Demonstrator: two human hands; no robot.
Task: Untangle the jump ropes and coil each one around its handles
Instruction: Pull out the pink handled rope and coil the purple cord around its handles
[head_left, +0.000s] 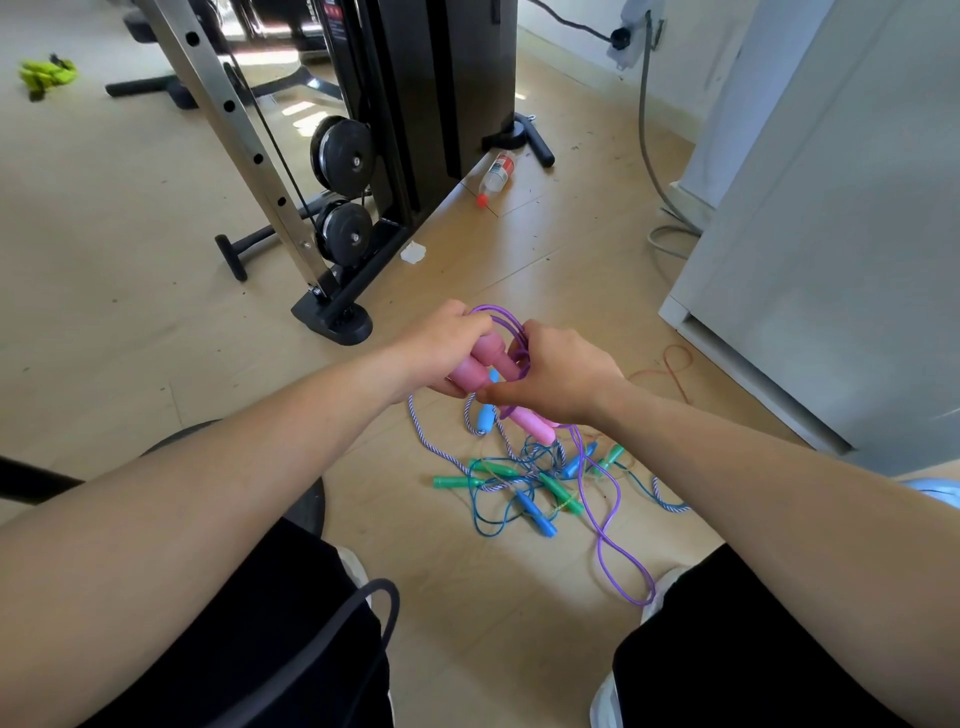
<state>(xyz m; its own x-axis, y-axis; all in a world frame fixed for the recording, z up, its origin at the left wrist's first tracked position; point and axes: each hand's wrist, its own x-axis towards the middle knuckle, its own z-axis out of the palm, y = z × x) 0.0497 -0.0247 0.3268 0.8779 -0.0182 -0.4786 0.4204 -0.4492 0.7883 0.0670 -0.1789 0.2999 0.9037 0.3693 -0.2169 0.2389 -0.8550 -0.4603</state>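
While reading the head view, note the left hand (447, 353) at frame centre, curled round two pink handles (470, 371) held side by side. Note the right hand (566, 379) just beside it, pinching loops of purple cord (506, 325) against those handles.

Judge progress as early: one rope partly coiled, with a long run of that cord trailing down to the floor (441, 597) at lower centre-right. Treat the rest as undone: a pile (519, 488) of green and blue handles, teal cord and striped rope, knotted together just below the hands. Note a third pink handle (535, 426) at the pile's upper edge; cannot tell which rope it belongs to. Expect the trailing cord to snag, since it crosses the pile's right side.

For room, keep clear of the machine base (332, 322) left of centre and the white cabinet (779, 338) at right. Use the open floor between them and at lower centre, between the legs (260, 649).
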